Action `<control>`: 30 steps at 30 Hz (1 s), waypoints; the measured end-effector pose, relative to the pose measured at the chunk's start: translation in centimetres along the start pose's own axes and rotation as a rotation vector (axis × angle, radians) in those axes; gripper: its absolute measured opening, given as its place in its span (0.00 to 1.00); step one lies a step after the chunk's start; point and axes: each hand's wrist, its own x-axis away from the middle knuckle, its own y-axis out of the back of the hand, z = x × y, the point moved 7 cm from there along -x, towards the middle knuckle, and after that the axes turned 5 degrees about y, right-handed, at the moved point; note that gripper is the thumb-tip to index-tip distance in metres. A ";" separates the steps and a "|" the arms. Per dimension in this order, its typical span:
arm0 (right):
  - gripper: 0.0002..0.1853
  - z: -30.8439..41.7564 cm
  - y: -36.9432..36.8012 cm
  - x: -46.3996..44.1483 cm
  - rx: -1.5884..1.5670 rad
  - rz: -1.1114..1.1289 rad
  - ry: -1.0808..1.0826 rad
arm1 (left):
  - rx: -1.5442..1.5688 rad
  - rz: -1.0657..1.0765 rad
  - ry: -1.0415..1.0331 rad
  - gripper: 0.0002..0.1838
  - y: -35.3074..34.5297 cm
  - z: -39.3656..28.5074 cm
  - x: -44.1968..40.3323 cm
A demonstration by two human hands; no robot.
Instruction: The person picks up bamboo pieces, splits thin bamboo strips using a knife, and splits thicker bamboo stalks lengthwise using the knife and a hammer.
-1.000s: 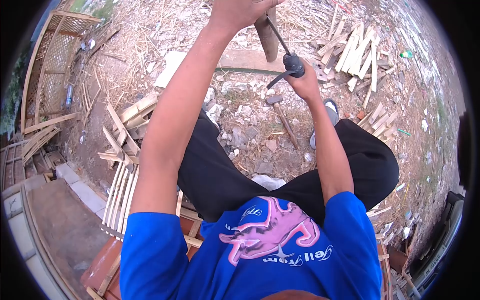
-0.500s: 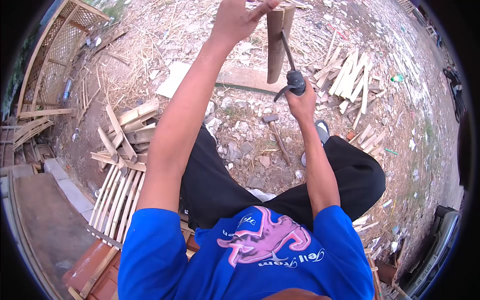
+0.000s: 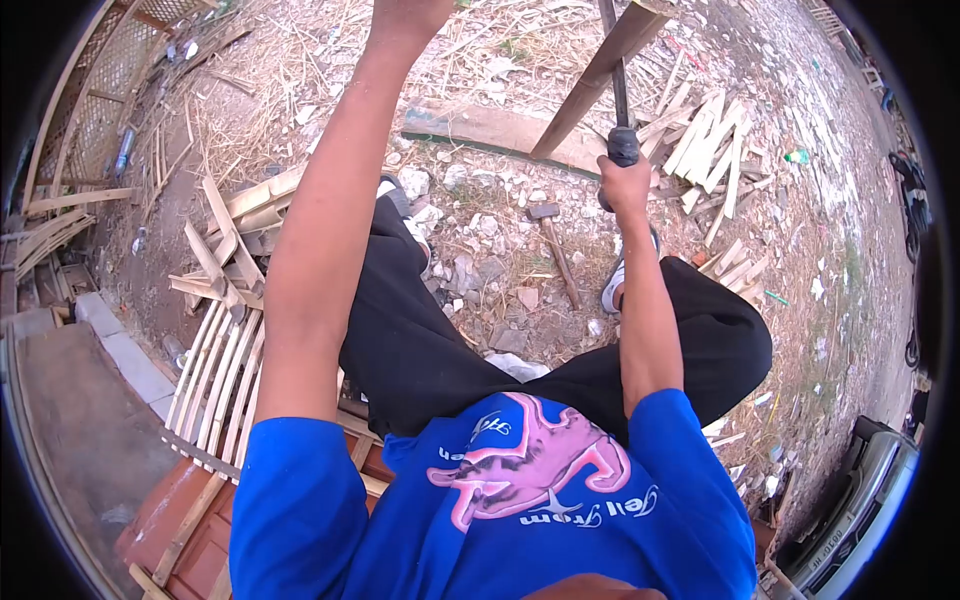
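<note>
My right hand (image 3: pixel 627 183) is wrapped round the black handle of a long knife (image 3: pixel 622 145), its dark blade pointing away from me. A split bamboo piece (image 3: pixel 590 88) leans tilted against the blade, which crosses it near its upper end; whether the edge is lodged in it I cannot tell. My left hand (image 3: pixel 412 14) is at the top edge of the view, apart from the bamboo, with its fingers out of frame. On the ground between my feet lies a hammer (image 3: pixel 556 255). Beyond it is a long flat board (image 3: pixel 475 125).
Split strips are heaped at the right (image 3: pixel 712 150), with a smaller pile (image 3: pixel 735 265) nearer my knee. More bamboo pieces (image 3: pixel 235 240) lie at my left above a row of slats (image 3: pixel 215 375). Rubble and straw cover the ground. A vehicle (image 3: pixel 855 510) stands at lower right.
My left hand has come off the bamboo's top and moved left and up. The bamboo has tilted over to the right at its top, and my right hand with the knife has shifted slightly right.
</note>
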 end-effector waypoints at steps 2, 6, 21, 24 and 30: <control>0.16 2.0 -1.4 0.0 -0.056 -0.037 0.038 | -0.003 -0.040 -0.002 0.21 1.3 0.3 -1.6; 0.18 4.0 -3.6 1.3 0.017 0.041 0.152 | -0.089 0.050 -0.031 0.20 0.0 0.2 0.0; 0.10 18.1 6.0 -1.8 -0.410 -0.142 0.349 | -0.179 0.092 0.000 0.20 0.3 -0.3 0.6; 0.08 15.6 6.1 -2.2 -0.502 -0.102 0.229 | -0.186 0.092 -0.008 0.21 0.2 -0.2 0.6; 0.20 -5.6 -5.4 1.2 -0.012 0.049 -0.048 | -0.104 0.070 0.020 0.21 -0.5 -0.4 0.6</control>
